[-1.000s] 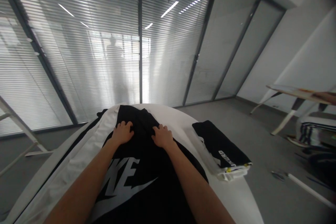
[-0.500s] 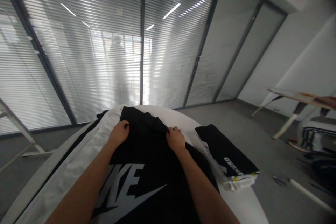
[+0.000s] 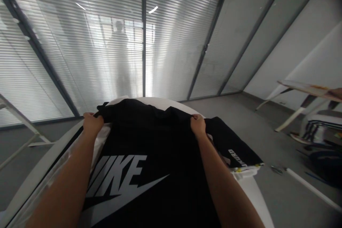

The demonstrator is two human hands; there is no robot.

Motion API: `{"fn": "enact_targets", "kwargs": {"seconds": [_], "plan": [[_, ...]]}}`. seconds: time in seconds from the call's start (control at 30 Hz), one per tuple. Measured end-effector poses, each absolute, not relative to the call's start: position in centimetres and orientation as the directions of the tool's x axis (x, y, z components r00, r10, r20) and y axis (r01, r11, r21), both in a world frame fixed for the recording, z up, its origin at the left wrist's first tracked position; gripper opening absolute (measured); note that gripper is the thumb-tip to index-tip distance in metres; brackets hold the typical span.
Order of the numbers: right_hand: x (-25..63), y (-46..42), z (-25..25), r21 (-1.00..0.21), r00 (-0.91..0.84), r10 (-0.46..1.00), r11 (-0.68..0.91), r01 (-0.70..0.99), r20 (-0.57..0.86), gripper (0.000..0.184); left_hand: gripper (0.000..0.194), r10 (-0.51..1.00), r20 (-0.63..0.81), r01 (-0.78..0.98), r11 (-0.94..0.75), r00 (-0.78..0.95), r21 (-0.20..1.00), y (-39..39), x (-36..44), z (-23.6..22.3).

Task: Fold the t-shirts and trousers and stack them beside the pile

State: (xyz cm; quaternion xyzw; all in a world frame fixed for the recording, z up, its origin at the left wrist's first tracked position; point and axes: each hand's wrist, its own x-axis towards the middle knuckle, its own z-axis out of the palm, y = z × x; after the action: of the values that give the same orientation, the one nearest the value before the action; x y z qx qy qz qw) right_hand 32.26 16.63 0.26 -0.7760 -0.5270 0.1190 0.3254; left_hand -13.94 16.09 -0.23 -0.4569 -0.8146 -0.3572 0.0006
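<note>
A black T-shirt (image 3: pixel 171 149) with a large white NIKE print lies spread out before me, its far edge lifted and loosely rumpled. My left hand (image 3: pixel 93 123) is closed on the far left part of that edge. On the other side, my right hand (image 3: pixel 198 126) pinches the far right part, so the cloth stretches between both hands. Under the shirt on the left, a white garment (image 3: pixel 103 135) shows in part. Close to my right hand lies a folded black garment (image 3: pixel 229 142) with white lettering, on top of folded white cloth (image 3: pixel 245 172).
All the clothes lie on a white table (image 3: pixel 259 199) with a rounded far edge. Beyond it stands a glass partition (image 3: pixel 171 60) with blinds, showing a faint figure. At the right are another table (image 3: pixel 307 89) and a white bar (image 3: pixel 312 188) near the floor.
Both hands have moved apart, left hand to the left and right hand to the right. The shirt's far edge is now spread wider and covers more of the white garment.
</note>
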Motion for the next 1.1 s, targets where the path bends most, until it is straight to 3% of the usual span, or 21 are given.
{"fn": "enact_targets", "kwargs": {"seconds": [0.07,0.13,0.2,0.27,0.4,0.63,0.83,0.97,1.1], "plan": [[30.5,15.9,0.5,-0.512,0.407,0.862,-0.212,0.832,0.303,0.046,0.047,0.661,0.439,0.777,0.385,-0.608,0.498,15.8,-12.1,0.1],[28.2,15.2,0.8,-0.322,0.276,0.858,-0.139,0.937,0.433,0.044,0.037,0.695,0.538,0.877,0.344,-0.478,0.335,15.5,-9.7,0.6],[26.0,14.8,1.0,-0.155,0.065,0.9,0.003,0.988,0.431,0.035,0.029,0.819,0.481,0.947,0.233,-0.314,0.221,15.4,-7.5,0.8],[24.4,14.6,0.8,-0.043,-0.122,0.922,0.148,0.988,0.368,0.028,0.029,0.878,0.426,0.972,0.152,-0.216,0.179,15.4,-6.1,0.5],[23.7,15.5,-0.2,0.057,-0.26,0.93,0.254,0.966,0.261,0.03,0.037,0.922,0.369,0.982,0.054,-0.119,0.183,15.6,-5.4,-1.0],[27.5,19.0,0.4,0.155,-0.114,0.975,0.085,0.984,0.192,0.036,0.042,0.919,0.373,0.981,0.062,-0.127,0.182,15.8,-5.6,-2.0],[30.0,21.2,1.4,0.142,0.046,0.981,-0.073,0.987,0.188,0.039,0.043,0.925,0.357,0.979,0.066,-0.133,0.193,15.9,-5.6,-2.0],[31.6,22.0,1.6,-0.004,0.183,0.97,-0.185,0.983,0.163,0.043,0.043,0.923,0.36,0.978,0.068,-0.137,0.198,15.9,-5.8,-2.1],[33.4,23.2,2.4,-0.221,0.216,0.964,-0.179,0.959,0.153,0.043,0.042,0.926,0.35,0.976,0.074,-0.144,0.206,15.9,-5.8,-2.0]]}}
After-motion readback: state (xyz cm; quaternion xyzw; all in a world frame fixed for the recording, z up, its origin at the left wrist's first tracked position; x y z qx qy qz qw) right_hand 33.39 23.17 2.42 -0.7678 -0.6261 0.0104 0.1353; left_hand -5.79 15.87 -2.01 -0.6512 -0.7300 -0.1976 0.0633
